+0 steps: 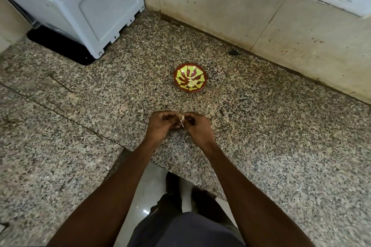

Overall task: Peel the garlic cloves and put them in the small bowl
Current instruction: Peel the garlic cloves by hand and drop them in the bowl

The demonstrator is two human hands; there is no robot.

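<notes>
Now pinching garlic clove (181, 118) between left hand (160, 126) and right hand (197, 128), six o'clock of small bowl (190, 80); probably light, papery, slippery, best gripped at ends.

Speckled granite counter (261, 146) carries small red-and-yellow bowl (190, 80) near back wall, white appliance (80, 6) at far left corner, scattered garlic skin flakes (208, 103)

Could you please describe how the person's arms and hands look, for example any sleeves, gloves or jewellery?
Both forearms are bare from the bottom edge of the picture up to the wrists, so no sleeves are visible. The left hand and the right hand wear no gloves. No watch, bracelet or ring can be seen. The fingers are too small in the picture to judge nails or marks.
</notes>
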